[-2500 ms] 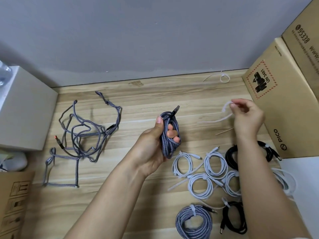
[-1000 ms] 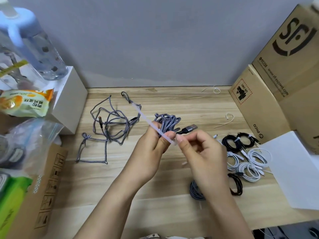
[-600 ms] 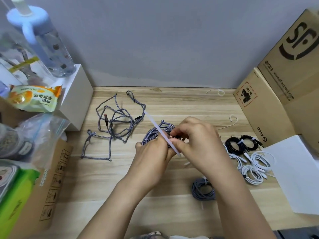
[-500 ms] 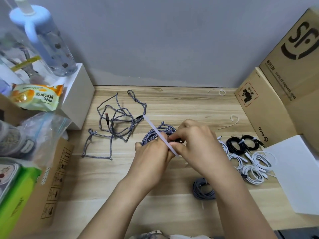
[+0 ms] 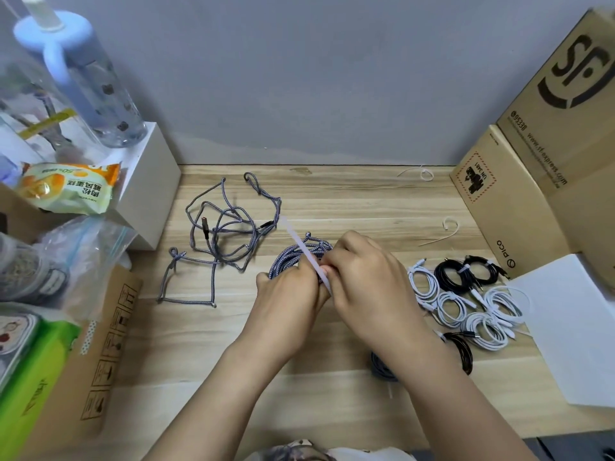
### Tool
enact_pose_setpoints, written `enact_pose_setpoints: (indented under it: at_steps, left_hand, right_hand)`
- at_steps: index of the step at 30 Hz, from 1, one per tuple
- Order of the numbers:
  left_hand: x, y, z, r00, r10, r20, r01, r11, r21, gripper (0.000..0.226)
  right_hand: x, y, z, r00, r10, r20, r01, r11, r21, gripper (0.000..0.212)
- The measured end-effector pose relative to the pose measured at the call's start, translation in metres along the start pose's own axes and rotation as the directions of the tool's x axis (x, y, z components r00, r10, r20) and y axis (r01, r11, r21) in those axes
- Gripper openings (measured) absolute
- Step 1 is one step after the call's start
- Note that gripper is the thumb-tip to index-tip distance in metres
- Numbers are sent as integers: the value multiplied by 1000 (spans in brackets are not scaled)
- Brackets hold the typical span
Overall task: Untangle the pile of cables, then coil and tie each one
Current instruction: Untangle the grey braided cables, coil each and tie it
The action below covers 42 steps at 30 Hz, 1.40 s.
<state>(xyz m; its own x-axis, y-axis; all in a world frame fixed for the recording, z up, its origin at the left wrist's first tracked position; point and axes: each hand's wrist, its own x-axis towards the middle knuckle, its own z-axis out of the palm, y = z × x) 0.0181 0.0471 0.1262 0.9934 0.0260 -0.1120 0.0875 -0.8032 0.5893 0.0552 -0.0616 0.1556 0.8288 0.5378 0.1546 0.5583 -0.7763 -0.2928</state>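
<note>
At the far left, a water bottle (image 5: 83,81) stands on a white box (image 5: 146,181), with a snack packet (image 5: 66,188) leaning beside it. On the wooden table (image 5: 349,201), left of centre, lies a loose grey braided cable (image 5: 219,241), uncoiled and spread out. At centre, the left hand (image 5: 286,307) grips a coiled grey braided cable (image 5: 299,254), fingers curled round the bundle just above the table. The right hand (image 5: 366,284) touches the left, its fingertips pinching a white tie strip (image 5: 301,249) that runs diagonally across the coil toward the far left. To the right lie coiled white cables (image 5: 466,311) and coiled black cables (image 5: 466,272), already tied. Two spare tie strips (image 5: 442,232) lie farther back. Cardboard boxes (image 5: 532,194) stand at the far right.
</note>
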Motion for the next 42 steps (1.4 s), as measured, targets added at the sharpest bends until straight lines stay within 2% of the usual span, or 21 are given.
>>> enact_pose_setpoints:
  at_steps: [3,5,7,9,11,14,15,18,19,23,26,28,30,33,35,38,42]
  left_hand:
    - [1,-4,1,1000,9,-13,-10,997,-82,30]
    - [1,-8,3,998,0,-64,-14,975,-221,16]
    - [1,-9,6,994,-27,-102,-13,926,-377,21]
    - [1,-10,6,991,-57,-119,-11,864,-503,19]
    - [2,-11,5,992,-61,-114,-16,818,-576,21]
    - [5,-9,4,994,-65,-93,-12,759,-650,27]
    - [6,-7,4,992,-85,-89,2,734,-680,31]
    - [7,-1,0,988,-137,-65,42,658,-752,32]
    - [7,0,0,987,-146,-64,48,660,-750,33]
    - [6,3,-1,984,-158,-85,42,661,-749,28]
    - [4,6,-2,978,-178,-105,48,689,-724,26]
    - [2,8,0,975,-183,-128,52,742,-668,24]
    - [-1,11,0,972,-179,-151,58,810,-584,19]
    - [-4,14,-1,975,-101,-200,15,921,-390,18]
    - [-4,14,-1,972,-89,-217,25,959,-283,10]
    - [-2,13,0,974,-103,-204,76,987,-138,8]
    - [-2,11,4,975,-112,-194,115,993,4,12]
  right_hand:
    - [-4,5,5,988,7,-154,24,979,200,22]
    - [-4,5,5,984,9,-176,56,932,357,17]
    - [-4,8,7,984,34,-176,58,870,490,13]
    - [-7,9,6,982,50,-180,69,795,602,20]
    - [-12,6,5,979,35,-200,111,733,671,30]
    - [-20,0,4,978,35,-203,125,682,720,17]
    - [-23,-3,2,979,75,-190,100,635,766,14]
    - [-32,-9,-5,976,173,-131,69,324,943,14]
    - [-34,-10,-7,976,180,-124,71,278,958,14]
    - [-31,-10,-7,964,259,-61,-4,245,970,18]
    - [-28,-8,-3,938,347,8,-102,253,962,25]
    - [-26,-7,1,919,392,35,-156,281,947,24]
    - [-25,-6,3,906,422,31,-172,300,938,24]
    - [-22,-6,3,917,400,4,-148,331,932,27]
    - [-19,-5,5,932,362,-14,-154,432,889,26]
    - [-14,-4,9,935,344,-82,-208,722,659,20]
    - [-10,-2,10,939,338,-64,-261,820,509,21]
